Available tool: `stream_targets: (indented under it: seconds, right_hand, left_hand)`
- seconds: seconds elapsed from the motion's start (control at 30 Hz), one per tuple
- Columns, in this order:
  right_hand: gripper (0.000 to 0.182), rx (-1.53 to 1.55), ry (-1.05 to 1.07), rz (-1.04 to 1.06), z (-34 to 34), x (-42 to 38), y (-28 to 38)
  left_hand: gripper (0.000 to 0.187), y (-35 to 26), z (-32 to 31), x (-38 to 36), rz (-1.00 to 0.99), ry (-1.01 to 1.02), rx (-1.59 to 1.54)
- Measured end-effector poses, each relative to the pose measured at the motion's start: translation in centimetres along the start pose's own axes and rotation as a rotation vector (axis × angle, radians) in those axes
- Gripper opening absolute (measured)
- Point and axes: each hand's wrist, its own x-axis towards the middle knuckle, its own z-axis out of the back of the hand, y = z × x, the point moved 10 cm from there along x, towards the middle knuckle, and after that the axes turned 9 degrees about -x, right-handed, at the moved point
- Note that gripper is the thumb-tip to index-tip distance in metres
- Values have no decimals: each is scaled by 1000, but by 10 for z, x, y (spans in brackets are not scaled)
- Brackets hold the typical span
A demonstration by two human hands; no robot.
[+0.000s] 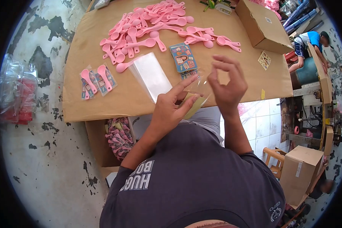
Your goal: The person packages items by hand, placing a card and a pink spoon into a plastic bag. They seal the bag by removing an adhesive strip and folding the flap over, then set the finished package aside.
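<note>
Ref: card stack (183, 59). Pink spoons (150, 42) — heaped beyond it. Left hand (169, 108) — on its near side, gripping clear packet (194, 109). Right hand (231, 85) right of it.

"HUG" and "BO" on dark shirt (201, 178), emblem (276, 214) lettering unclear

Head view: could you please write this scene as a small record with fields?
Left hand: holds clear plastic and a yellowish piece
Right hand: fingers curled beside the plastic; contact unclear
Table: brown surface
Far side: heap of pink spoons, cardboard box
Middle: printed cards, stacked clear sleeves
Left end: spoons with cards
</note>
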Motion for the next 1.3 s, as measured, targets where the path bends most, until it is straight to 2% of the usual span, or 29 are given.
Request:
stream_targets:
  seconds: [0.07, 0.13, 0.17, 0.23, 0.27, 0.33, 0.37, 0.43, 0.47, 0.53, 0.57, 0.63, 0.67, 0.73, 0.8, 0.87, 1.1, 1.3]
  right_hand:
    - [16, 19, -17, -20, 4, 5, -16]
    - [11, 550, -156, -361, 11, 4, -62]
    - [11, 549, -152, -359, 15, 7, -63]
    - [16, 884, -272, -505, 22, 9, -79]
    - [16, 885, -268, -503, 27, 8, -84]
    - [13, 1208, -47, -462, 13, 4, -78]
    - [13, 1209, -46, -461, 13, -1, -77]
    - [12, 1145, 197, -522, -6, -15, -65]
    - [12, 1146, 195, -523, -5, -18, -66]
    - [10, 1094, 573, -709, -33, -45, -61]
    - [10, 1096, 567, -712, -37, -49, -53]
    - [15, 687, 505, -443, -40, -41, -28]
    - [15, 687, 498, -447, -41, -42, -27]
    - [20, 647, 619, -484, -53, -51, -27]
    - [17, 715, 586, -510, -54, -51, -27]
    - [15, 741, 600, -584, -54, -52, -28]
    - [14, 700, 571, -570, -49, -50, -32]
    - [14, 723, 509, -554, -47, -45, -23]
  left_hand:
    - [51, 0, 3, -2, 12, -18, -85]
    - [48, 0, 6, -4, 25, -33, -169]
    - [43, 3, 11, -4, 56, -79, -239]
    - [39, 6, 19, -5, 85, -127, -312]
    - [35, 7, 23, -5, 95, -140, -348]
    - [30, 7, 26, -3, 104, -153, -385]
    - [27, 4, 26, -2, 60, -163, -424]
    - [24, 1, 27, 0, 17, -174, -461]
    - [23, 0, 28, 2, -29, -183, -460]
    - [21, 0, 30, 3, -71, -189, -456]
    - [22, -1, 31, 4, -88, -182, -422]
    - [23, -3, 31, 3, -100, -170, -385]
    - [24, -3, 30, 3, -70, -168, -392]
    - [25, 0, 28, 4, -40, -161, -397]
    - [24, -1, 29, 5, -89, -176, -382]
    - [25, -5, 29, 5, -49, -179, -390]
    - [31, 5, 36, 5, -21, -165, -372]
    - [29, 5, 42, 1, -26, -183, -322]
